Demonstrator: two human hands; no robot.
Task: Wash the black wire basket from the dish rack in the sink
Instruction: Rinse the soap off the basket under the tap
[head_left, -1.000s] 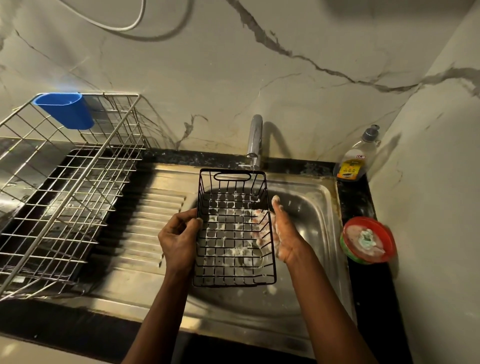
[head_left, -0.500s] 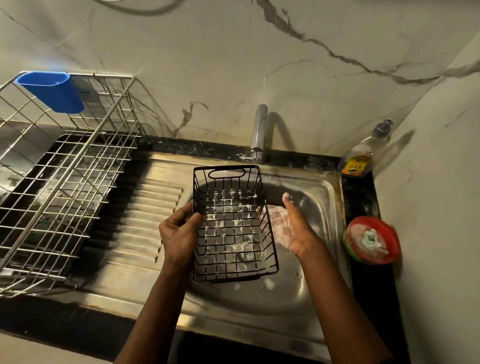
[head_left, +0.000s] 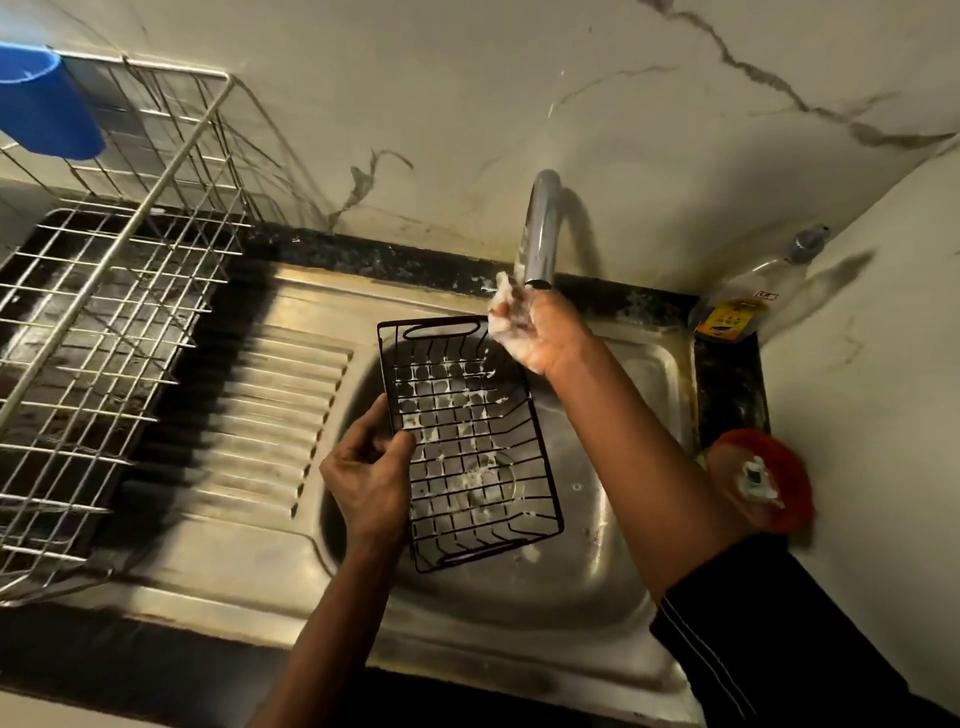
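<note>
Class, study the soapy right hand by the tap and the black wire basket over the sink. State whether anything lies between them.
Nothing visible does. The right hand is under the tap spout, just past the far right corner of the black wire basket. The left hand grips the basket's left side.

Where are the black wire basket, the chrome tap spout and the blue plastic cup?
black wire basket (head_left: 467, 441), head view, on its soapy grid floor
chrome tap spout (head_left: 540, 228), head view, on the curved neck above the outlet
blue plastic cup (head_left: 41, 109), head view, on its side wall
</note>
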